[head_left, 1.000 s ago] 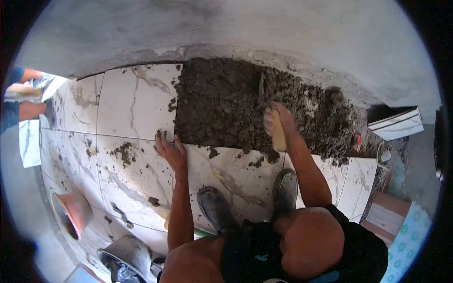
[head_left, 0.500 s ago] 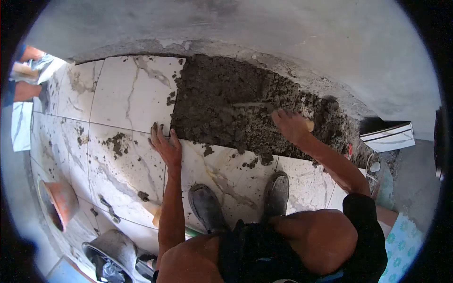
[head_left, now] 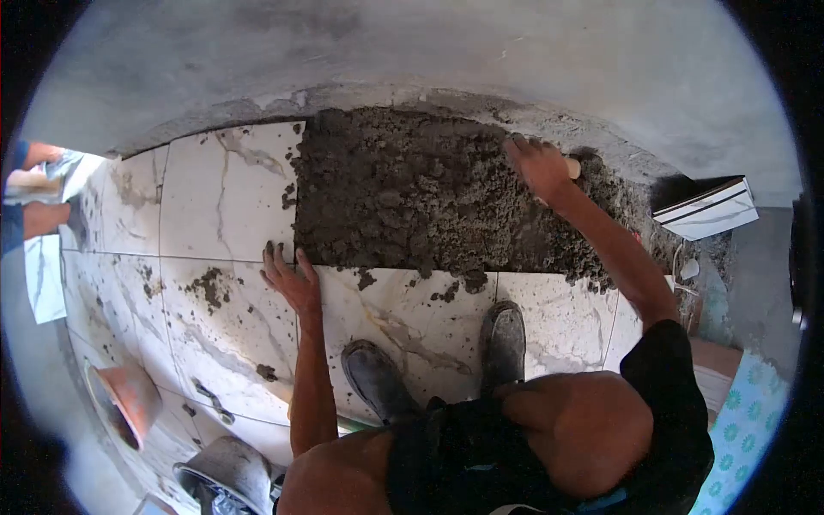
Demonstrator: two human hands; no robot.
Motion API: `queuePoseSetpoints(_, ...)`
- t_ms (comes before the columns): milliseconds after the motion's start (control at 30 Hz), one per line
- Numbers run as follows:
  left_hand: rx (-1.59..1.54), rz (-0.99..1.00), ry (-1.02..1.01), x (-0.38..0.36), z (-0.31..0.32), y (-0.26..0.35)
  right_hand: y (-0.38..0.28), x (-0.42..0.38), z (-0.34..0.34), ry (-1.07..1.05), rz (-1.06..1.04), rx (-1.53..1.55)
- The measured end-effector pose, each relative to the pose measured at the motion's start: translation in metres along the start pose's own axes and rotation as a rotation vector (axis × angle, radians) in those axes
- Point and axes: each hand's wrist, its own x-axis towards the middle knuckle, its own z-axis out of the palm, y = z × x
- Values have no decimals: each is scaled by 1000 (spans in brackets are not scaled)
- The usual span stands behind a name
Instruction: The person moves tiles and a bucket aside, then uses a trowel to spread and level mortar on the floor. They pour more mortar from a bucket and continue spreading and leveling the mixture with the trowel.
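Note:
My right hand (head_left: 538,169) is closed round a trowel with a pale handle (head_left: 573,168), over the far right part of the grey mortar bed (head_left: 386,189) by the wall. The blade is hidden or lost against the mortar. My left hand (head_left: 292,281) rests with spread fingers on the marble-patterned floor tiles, its fingertips at the joint beside the near left corner of the mortar. Left of the mortar lies a white veined tile (head_left: 193,193) with crumbs along its edge.
Leaning tiles (head_left: 708,210) stand at the right. An orange bucket (head_left: 129,399) and a grey bucket (head_left: 225,468) are at the lower left. Another person's hand and foot (head_left: 43,219) show at the far left. Mortar crumbs (head_left: 206,287) dot the laid tiles; my boots (head_left: 502,343) stand on them.
My right hand has moved with the trowel away from me, toward the wall. The trowel's blade, seen faintly before, no longer shows. My left hand stays on the tiles; the view has shifted slightly.

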Motion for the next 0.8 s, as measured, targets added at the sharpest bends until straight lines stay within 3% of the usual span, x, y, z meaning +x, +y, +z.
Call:
queuePoseSetpoints(67,-13,-1,-13,-1,0,-1,-3,29,6,-150,343,56)
queuePoseSetpoints(300,-13,-22,9,-5,0,-1,-23,20,-3,88,-14,-68)
queuePoseSetpoints(367,1,0,2,-1,-1,0,-40,49,-13,-128,227,-13)
queuePoseSetpoints(500,-13,-3,21,2,1,-3,-78,70,-5,19,198,-16)
queuePoseSetpoints(567,-18,-23,-3,-2,0,-2,-72,68,-24,-102,142,98)
queuePoseSetpoints(600,-9,-39,1,-3,-1,-3,-73,74,-24,-99,124,98)
queuePoseSetpoints(667,-16,-25,-13,-1,-1,-2,-73,90,-24,-130,280,172)
queuePoseSetpoints(800,-31,-38,1,0,-3,0,-94,111,-33,-135,199,291)
